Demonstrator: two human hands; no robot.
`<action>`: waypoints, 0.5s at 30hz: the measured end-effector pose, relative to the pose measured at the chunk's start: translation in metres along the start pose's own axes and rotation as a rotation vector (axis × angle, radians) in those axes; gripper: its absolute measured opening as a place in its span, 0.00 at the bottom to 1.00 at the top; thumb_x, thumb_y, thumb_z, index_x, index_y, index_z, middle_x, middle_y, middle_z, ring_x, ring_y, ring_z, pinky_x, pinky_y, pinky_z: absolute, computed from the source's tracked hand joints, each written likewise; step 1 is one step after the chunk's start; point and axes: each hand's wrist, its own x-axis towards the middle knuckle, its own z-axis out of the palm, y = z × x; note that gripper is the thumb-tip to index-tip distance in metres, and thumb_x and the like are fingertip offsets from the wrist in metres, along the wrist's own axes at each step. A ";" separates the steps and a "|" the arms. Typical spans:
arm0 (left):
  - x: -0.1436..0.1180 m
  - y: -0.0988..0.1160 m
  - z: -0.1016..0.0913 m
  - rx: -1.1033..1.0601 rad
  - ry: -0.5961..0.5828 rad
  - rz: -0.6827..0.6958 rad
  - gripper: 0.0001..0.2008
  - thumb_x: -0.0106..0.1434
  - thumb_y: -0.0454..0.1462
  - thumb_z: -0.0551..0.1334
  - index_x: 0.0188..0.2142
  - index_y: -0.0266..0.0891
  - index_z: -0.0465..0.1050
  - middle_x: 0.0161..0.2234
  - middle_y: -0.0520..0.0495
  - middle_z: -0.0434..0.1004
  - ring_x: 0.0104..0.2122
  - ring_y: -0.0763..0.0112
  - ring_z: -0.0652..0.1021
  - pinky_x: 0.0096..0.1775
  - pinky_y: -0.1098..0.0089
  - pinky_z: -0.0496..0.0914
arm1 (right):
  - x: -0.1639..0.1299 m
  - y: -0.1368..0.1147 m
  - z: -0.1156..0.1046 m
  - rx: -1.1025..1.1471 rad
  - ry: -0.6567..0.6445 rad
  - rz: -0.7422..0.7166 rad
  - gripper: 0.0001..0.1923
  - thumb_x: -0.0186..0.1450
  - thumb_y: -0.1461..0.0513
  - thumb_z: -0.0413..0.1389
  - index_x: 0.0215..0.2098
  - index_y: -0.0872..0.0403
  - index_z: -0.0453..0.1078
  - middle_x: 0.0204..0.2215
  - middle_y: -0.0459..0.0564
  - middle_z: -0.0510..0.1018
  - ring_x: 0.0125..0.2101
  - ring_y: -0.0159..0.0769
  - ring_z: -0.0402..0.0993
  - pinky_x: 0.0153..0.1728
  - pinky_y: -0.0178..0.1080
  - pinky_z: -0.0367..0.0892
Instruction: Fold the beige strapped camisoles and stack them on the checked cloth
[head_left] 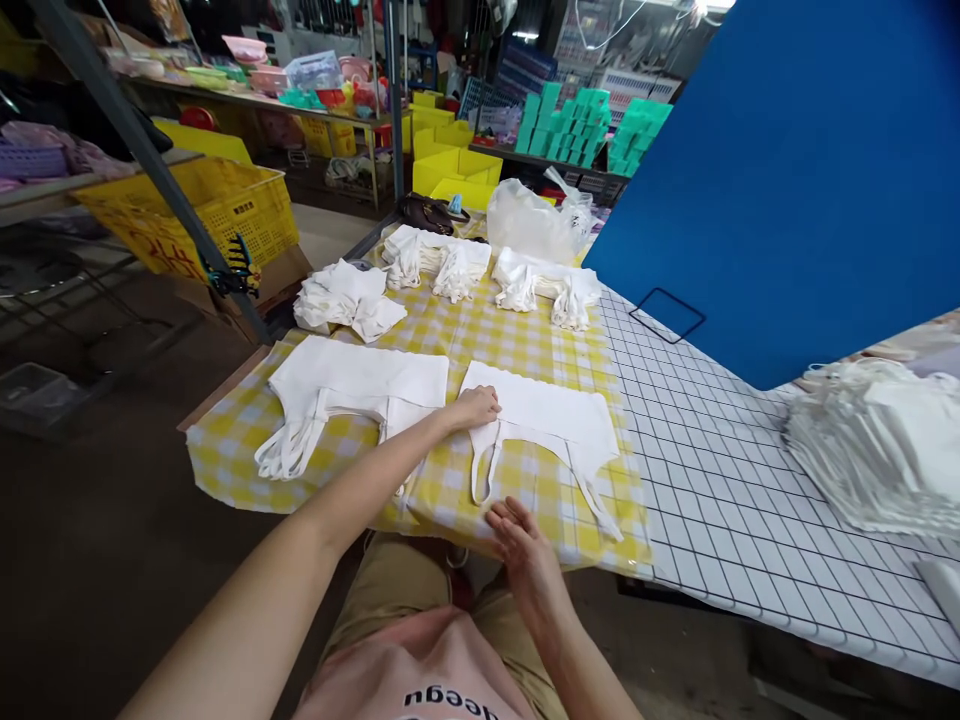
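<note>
Two white camisole tops lie flat at the table's near side, straps towards me. My left hand (478, 407) reaches across onto the left edge of the right-hand white camisole top (551, 408), its fingers curled against the fabric. My right hand (521, 540) is at the front edge, palm turned inward and fingers stretched out, just below a strap loop; it holds nothing. To the left, the other white camisole top (360, 378) appears to lie in a stack, with several straps bunched together. My left forearm passes over part of its straps.
A yellow checked cloth (517, 338) covers the table. Further back are folded white stacks (439, 258), a crumpled white pile (349, 298) and a plastic bag (532, 215). At right, a blue board (780, 180) leans over a gridded surface (690, 470) beside a white garment pile (877, 440).
</note>
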 end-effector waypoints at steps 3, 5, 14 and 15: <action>0.009 -0.009 -0.009 0.037 0.100 -0.171 0.12 0.58 0.31 0.53 0.39 0.38 0.72 0.45 0.45 0.68 0.46 0.64 0.69 0.49 0.68 0.61 | 0.038 -0.036 -0.033 -0.294 0.141 -0.276 0.21 0.48 0.58 0.60 0.40 0.51 0.67 0.37 0.49 0.75 0.34 0.37 0.72 0.27 0.35 0.66; 0.016 -0.015 -0.015 0.059 0.179 -0.304 0.14 0.60 0.31 0.52 0.44 0.36 0.69 0.48 0.40 0.66 0.50 0.61 0.66 0.50 0.65 0.60 | 0.074 -0.075 -0.054 -0.645 0.318 -0.459 0.19 0.52 0.56 0.55 0.42 0.52 0.67 0.39 0.50 0.74 0.36 0.38 0.71 0.29 0.36 0.67; 0.061 -0.024 -0.030 -0.051 0.153 -0.614 0.18 0.59 0.39 0.61 0.47 0.31 0.65 0.47 0.35 0.68 0.48 0.56 0.70 0.47 0.59 0.65 | 0.202 -0.190 -0.075 -0.922 0.547 -0.370 0.08 0.52 0.60 0.60 0.26 0.56 0.67 0.24 0.52 0.74 0.34 0.43 0.72 0.34 0.43 0.64; 0.065 -0.026 -0.032 -0.079 0.122 -0.616 0.17 0.60 0.39 0.60 0.47 0.33 0.66 0.47 0.38 0.68 0.47 0.59 0.71 0.46 0.59 0.67 | 0.209 -0.191 -0.074 -0.929 0.527 -0.359 0.08 0.54 0.59 0.60 0.26 0.57 0.67 0.24 0.49 0.73 0.31 0.39 0.72 0.32 0.41 0.65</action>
